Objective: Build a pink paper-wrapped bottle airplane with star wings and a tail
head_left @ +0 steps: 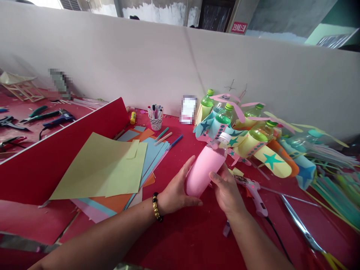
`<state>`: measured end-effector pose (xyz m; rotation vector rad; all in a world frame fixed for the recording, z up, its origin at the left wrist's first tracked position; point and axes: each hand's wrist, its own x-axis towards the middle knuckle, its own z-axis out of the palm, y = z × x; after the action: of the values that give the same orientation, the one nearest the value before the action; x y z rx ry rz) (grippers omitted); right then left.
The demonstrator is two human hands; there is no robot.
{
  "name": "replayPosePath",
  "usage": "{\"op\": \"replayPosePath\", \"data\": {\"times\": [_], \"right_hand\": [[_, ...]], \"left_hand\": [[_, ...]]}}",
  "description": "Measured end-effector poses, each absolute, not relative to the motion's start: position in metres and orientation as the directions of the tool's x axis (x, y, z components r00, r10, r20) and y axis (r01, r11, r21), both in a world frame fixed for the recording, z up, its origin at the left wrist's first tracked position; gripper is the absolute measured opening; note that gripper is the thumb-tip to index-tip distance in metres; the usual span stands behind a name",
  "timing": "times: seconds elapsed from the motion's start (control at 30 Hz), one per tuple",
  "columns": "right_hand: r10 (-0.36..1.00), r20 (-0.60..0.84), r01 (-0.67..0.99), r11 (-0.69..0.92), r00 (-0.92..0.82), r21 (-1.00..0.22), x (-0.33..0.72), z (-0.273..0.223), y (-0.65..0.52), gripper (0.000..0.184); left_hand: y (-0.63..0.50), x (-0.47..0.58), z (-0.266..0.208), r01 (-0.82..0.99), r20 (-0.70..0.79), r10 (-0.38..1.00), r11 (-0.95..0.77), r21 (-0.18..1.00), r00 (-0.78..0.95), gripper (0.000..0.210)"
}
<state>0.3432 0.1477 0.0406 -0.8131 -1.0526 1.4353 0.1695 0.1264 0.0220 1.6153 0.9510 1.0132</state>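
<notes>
Both hands are closed around a clear plastic bottle wrapped in pink paper, held tilted above the red tabletop, its white cap toward the upper right. The left hand, with a black-and-gold beaded bracelet at its wrist, cups the lower left side; the right hand grips the right side, thumb in front.

Just right of the right hand lies a pink hot glue gun, with scissors farther right. Beyond the held bottle stands a cluster of paper-wrapped bottles, one with a yellow paper wing bearing a teal star. Left of the hands, pale yellow paper sheets overlie orange and blue ones; a blue marker lies nearby. Farther back are a patterned cup of pens and a red divider, with a dark blue glue gun past it.
</notes>
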Motion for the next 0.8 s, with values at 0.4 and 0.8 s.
{"op": "replayPosePath", "data": {"times": [0.4,0.8], "right_hand": [[1.0,0.007,-0.343,0.001,-0.017,-0.94,0.347,0.034,0.148,0.067],[0.992,0.092,-0.338,0.056,-0.09,-0.939,0.346,0.039,0.143,0.062]], "left_hand": [[0.125,0.174,0.02,-0.118,0.234,0.903,-0.205,0.972,0.359,0.108],[0.123,0.177,0.027,-0.15,0.238,0.913,-0.198,0.969,0.332,0.102]]}}
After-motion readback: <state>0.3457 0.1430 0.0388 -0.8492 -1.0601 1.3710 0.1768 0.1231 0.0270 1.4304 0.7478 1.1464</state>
